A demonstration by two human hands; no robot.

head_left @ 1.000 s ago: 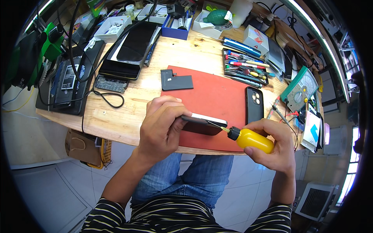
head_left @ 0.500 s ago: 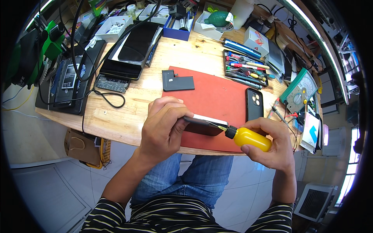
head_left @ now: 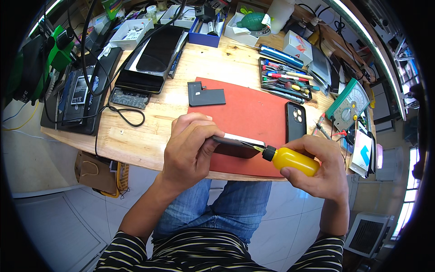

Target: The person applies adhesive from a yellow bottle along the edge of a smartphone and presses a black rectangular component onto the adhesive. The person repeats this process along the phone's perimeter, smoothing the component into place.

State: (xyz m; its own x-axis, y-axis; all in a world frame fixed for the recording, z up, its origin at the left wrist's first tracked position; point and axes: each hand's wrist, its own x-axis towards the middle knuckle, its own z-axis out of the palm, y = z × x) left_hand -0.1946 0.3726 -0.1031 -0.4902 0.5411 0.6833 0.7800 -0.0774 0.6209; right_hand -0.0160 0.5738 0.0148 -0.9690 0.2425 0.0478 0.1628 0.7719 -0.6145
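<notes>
My left hand (head_left: 189, 152) grips a smartphone (head_left: 240, 145) by its left end, tilted on edge above the red mat (head_left: 244, 104). A narrow gap shows along the phone's edge at the right end. My right hand (head_left: 317, 165) is wrapped round a yellow squeeze bottle (head_left: 294, 162) with a black cap, lying nearly level. Its thin nozzle points left and meets the phone's edge at that gap; whether liquid comes out I cannot tell. Farther back on the mat lies a dark L-shaped phone battery (head_left: 206, 95). A black phone case (head_left: 296, 121) rests at the mat's right side.
A tray of pens and hand tools (head_left: 285, 79) stands at the back right, with a green analog multimeter (head_left: 349, 105) beyond it. Stacked dark screens (head_left: 156, 56) and a loose black cable (head_left: 129, 119) occupy the left. Small boxes (head_left: 131, 34) line the back.
The yellow bottle and my right hand have shifted very slightly right. The phone stays in my left hand, almost unmoved, with the nozzle still at its edge.
</notes>
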